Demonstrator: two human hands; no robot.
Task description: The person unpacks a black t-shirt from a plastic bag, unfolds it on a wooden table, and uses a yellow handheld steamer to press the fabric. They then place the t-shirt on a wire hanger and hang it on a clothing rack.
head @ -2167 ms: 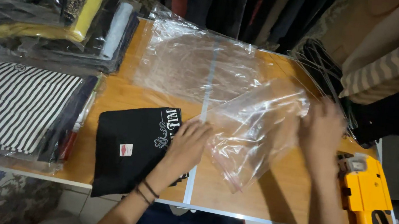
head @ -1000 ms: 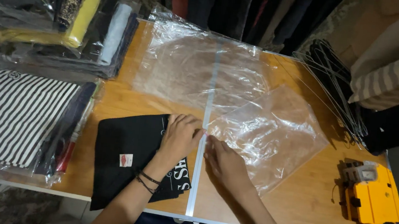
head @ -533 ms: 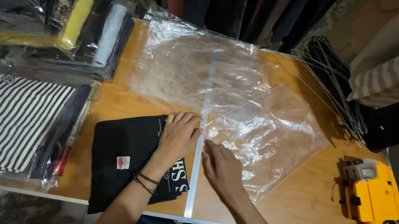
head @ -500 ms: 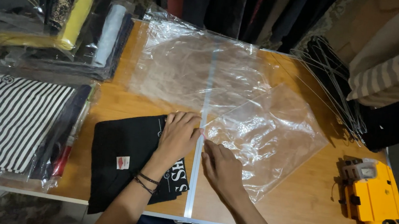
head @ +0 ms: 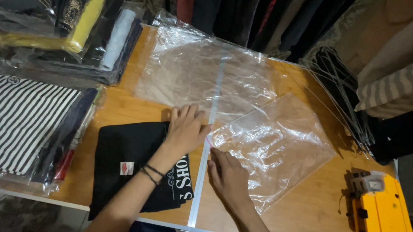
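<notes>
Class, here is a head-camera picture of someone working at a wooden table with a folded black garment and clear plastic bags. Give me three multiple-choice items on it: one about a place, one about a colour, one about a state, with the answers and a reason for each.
1. Where does the yellow tool lie?
A. at the table's right near corner
B. on the striped garments
C. under the black garment

2. What colour is the folded garment under the left hand?
A. white
B. black
C. red

3. How does the clear bag by the right hand lie?
A. rolled up
B. hung on a hanger
C. flat on the table

Answers:
1 A: the yellow tool sits at the right near corner of the table.
2 B: the left hand rests on the black garment.
3 C: the clear bag lies spread flat, its edge at the right hand.
</notes>
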